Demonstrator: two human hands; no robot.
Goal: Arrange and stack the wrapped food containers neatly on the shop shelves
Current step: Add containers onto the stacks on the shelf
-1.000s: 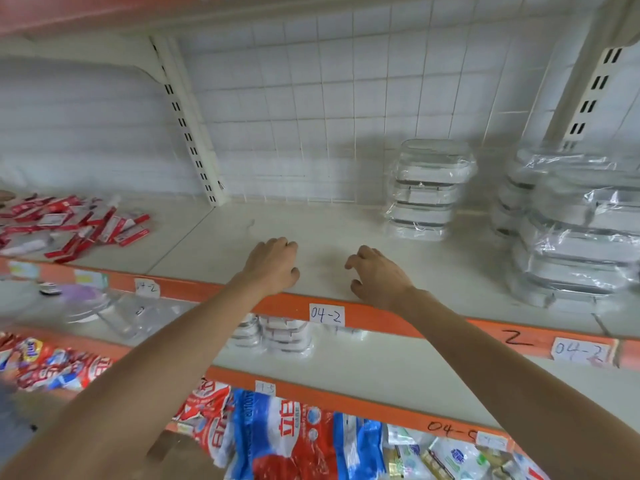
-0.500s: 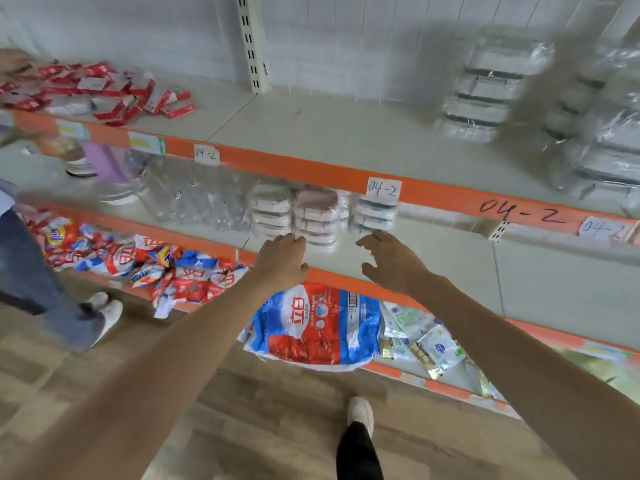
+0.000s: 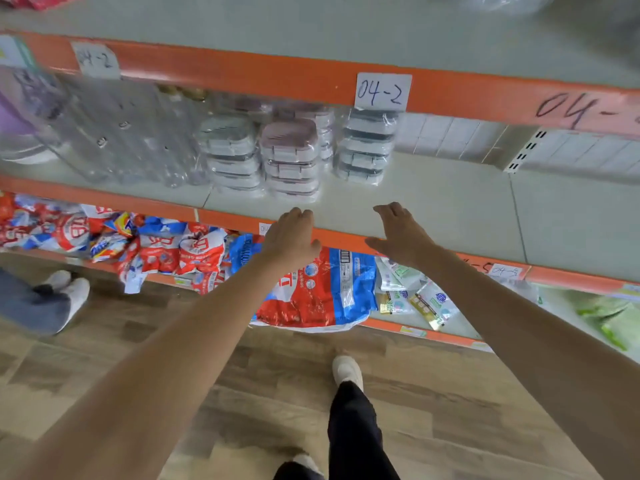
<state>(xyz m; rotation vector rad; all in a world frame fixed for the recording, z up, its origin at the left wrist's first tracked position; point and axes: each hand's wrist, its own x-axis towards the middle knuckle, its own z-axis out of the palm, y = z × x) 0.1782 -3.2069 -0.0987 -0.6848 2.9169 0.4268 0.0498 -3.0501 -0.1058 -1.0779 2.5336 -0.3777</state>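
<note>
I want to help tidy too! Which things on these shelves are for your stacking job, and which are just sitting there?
For the job: pink-lidded container stack, grey-lidded stacks and, left hand, right hand.

Just there: red-and-blue bags, clear bottles, 04-2 label.

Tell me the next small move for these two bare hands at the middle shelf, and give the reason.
Probably reach both hands forward and grasp the pink-lidded stack of plastic-wrapped containers. The left hand and right hand hover empty at the grey shelf's orange front edge, fingers loosely extended, just short of that stack, which stands nearest between a grey-lidded wrapped stack and another.
</note>
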